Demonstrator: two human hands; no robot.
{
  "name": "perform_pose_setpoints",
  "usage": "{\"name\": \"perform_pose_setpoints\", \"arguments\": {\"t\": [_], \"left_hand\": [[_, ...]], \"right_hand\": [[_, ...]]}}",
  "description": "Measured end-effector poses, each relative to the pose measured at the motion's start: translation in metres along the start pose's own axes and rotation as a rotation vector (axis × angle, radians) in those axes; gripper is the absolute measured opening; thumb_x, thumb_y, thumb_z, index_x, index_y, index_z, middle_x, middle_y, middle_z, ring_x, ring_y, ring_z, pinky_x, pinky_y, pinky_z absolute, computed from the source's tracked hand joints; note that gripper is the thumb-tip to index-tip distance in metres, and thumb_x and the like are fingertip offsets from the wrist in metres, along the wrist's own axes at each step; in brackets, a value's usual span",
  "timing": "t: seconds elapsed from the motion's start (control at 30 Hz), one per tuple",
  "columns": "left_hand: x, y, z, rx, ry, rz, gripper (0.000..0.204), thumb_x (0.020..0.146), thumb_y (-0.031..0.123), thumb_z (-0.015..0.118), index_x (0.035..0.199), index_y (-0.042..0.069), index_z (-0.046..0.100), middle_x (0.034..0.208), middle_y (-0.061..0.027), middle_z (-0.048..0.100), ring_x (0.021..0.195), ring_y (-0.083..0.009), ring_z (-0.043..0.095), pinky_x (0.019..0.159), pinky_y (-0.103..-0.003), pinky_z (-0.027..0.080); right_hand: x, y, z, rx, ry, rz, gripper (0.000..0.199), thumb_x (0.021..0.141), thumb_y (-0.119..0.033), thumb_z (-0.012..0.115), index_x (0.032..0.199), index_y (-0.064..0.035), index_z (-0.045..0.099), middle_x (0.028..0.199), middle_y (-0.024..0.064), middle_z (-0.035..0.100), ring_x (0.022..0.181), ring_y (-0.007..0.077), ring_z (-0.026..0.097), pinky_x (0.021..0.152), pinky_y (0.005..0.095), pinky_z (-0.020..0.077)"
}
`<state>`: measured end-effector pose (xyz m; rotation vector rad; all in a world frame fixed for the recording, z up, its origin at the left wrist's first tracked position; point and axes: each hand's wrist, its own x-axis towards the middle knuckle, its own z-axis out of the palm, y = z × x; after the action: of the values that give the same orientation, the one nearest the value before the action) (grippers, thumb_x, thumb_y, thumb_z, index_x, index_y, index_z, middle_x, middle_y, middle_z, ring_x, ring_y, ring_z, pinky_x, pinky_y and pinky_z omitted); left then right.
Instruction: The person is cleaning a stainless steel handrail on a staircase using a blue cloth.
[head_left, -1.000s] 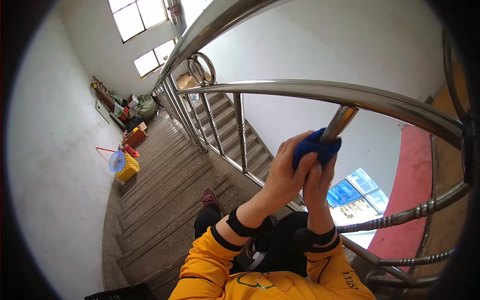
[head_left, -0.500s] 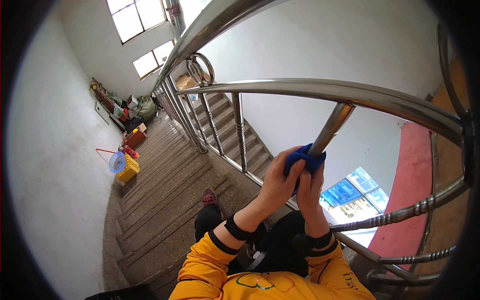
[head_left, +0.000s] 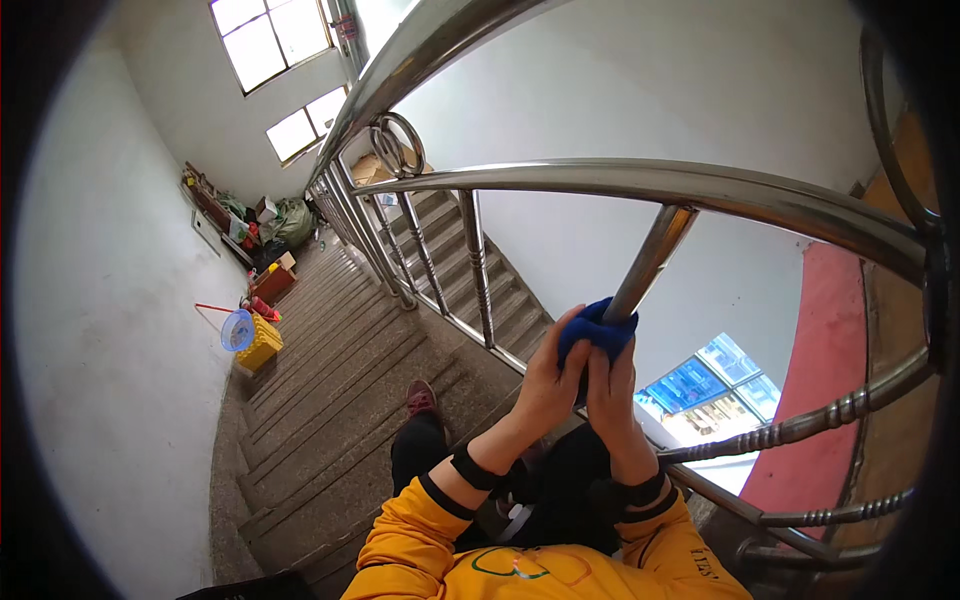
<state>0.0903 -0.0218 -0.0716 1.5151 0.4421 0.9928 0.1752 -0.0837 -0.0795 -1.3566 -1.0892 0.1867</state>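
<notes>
A blue cloth (head_left: pixel 598 328) is wrapped around an upright metal baluster (head_left: pixel 655 258) of the stair railing. Both of my hands press it there, one on each side. My left hand (head_left: pixel 548 375) has its fingers closed round the cloth from the left. My right hand (head_left: pixel 610 390) grips it from the right, its thumb beside the left one. Above the cloth the baluster shows bare up to the lower handrail (head_left: pixel 620 175). The part under my hands is hidden.
Stone steps (head_left: pixel 330 400) descend along the white wall at left. On them stand a yellow basket (head_left: pixel 258 345), a pale blue basin (head_left: pixel 238 330) and a red fire extinguisher (head_left: pixel 262 308). Bags and boxes (head_left: pixel 285 225) lie farther down. Twisted metal bars (head_left: pixel 800 430) are at right.
My two hands and the blue cloth have slid a little down the baluster, toward me and slightly left. More of the bare baluster shows above the cloth.
</notes>
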Motion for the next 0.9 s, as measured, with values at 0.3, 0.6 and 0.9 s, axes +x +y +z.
{"name": "perform_pose_setpoints", "arguments": {"t": [0.3,0.6,0.9], "left_hand": [[0.021,0.034,-0.005,0.244,0.01,0.223,0.037,0.093,0.015,0.05,0.129,0.009,0.046,0.102,-0.0132,0.051,0.089,-0.0216,0.054,0.076,-0.03,0.044],[0.017,0.02,-0.007,0.19,0.013,0.226,0.038,0.091,0.012,0.051,0.128,0.01,0.047,0.101,-0.0132,0.052,0.088,-0.0231,0.054,0.077,-0.031,0.044],[0.006,0.009,-0.013,0.21,0.009,0.134,0.038,0.091,0.011,0.052,0.128,0.01,0.048,0.098,-0.0114,0.052,0.087,-0.0218,0.055,0.077,-0.031,0.044]], "right_hand": [[0.022,-0.031,-0.002,0.072,0.062,-0.005,0.039,0.092,-0.013,0.047,0.125,0.0041,0.037,0.101,0.0202,0.056,0.087,0.0298,0.059,0.073,0.036,0.0476],[0.012,-0.021,0.005,0.015,0.097,-0.065,0.045,0.093,-0.013,0.045,0.131,0.005,0.031,0.109,0.0218,0.054,0.093,0.0298,0.058,0.078,0.0377,0.0468],[0.003,-0.009,-0.002,-0.018,0.021,0.012,0.044,0.089,-0.011,0.051,0.128,0.0044,0.036,0.101,0.0205,0.058,0.09,0.0288,0.06,0.076,0.0362,0.0479]]}}
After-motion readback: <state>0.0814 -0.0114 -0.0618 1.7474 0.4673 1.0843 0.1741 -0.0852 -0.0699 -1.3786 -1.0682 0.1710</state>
